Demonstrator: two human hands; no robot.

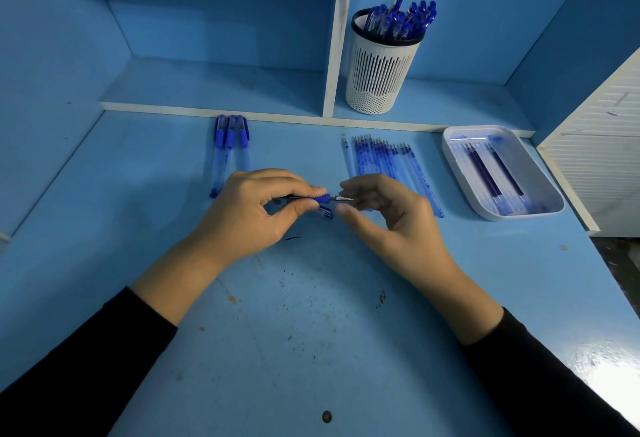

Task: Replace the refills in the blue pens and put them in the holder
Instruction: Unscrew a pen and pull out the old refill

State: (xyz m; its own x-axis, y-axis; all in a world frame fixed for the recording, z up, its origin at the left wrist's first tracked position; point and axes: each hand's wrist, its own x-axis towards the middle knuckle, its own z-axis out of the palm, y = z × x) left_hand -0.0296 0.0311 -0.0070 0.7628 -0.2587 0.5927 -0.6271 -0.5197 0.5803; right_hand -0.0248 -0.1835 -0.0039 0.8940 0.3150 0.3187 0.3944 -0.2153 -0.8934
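My left hand (256, 209) pinches the blue pen (321, 198) above the desk, its tip pointing right. My right hand (391, 222) has curled fingers at this tip; I cannot tell if they grip it. The holder (379, 73) stands well behind.

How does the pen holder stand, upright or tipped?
Upright: the pen holder stands on its base on the shelf, blue pens sticking up.

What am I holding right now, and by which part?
Your left hand pinches a blue pen by its blue grip, just behind the tip. Your right hand has its fingers at the metal tip; whether they grip it cannot be told.
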